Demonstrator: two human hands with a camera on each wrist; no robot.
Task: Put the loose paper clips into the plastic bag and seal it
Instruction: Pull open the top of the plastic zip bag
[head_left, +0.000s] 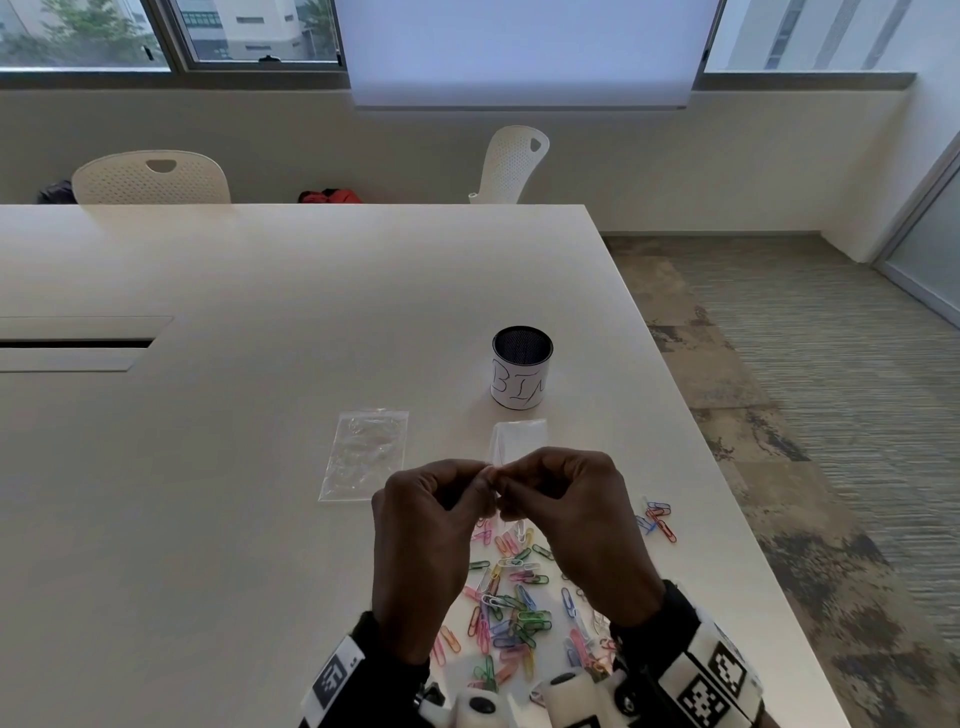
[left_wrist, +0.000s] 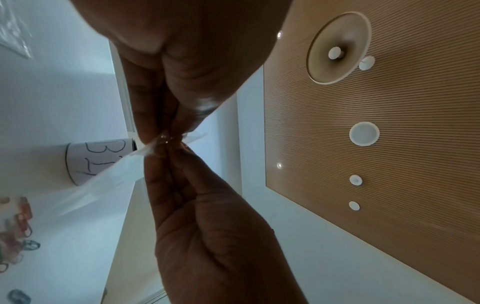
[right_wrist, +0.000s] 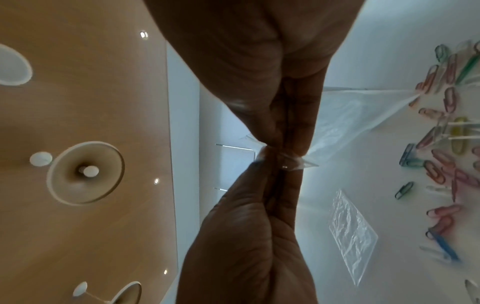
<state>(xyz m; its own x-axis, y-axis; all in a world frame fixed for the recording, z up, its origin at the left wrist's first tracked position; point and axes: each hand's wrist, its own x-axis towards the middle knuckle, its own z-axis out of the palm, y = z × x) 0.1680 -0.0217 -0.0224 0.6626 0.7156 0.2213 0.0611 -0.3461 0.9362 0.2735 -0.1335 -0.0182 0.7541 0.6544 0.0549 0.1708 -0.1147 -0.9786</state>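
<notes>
Bag (head_left: 514, 441) edge pinched between both hands' fingers (head_left: 485, 480).

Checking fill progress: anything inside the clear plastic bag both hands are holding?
No clips show through the clear plastic bag pinched by the left hand and right hand. Fingers hide its mouth. Coloured paper clips lie loose on the white table.

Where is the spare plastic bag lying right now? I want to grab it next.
In the head view the spare plastic bag lies flat on the table, left of both hands and the cup marked BIN.
</notes>
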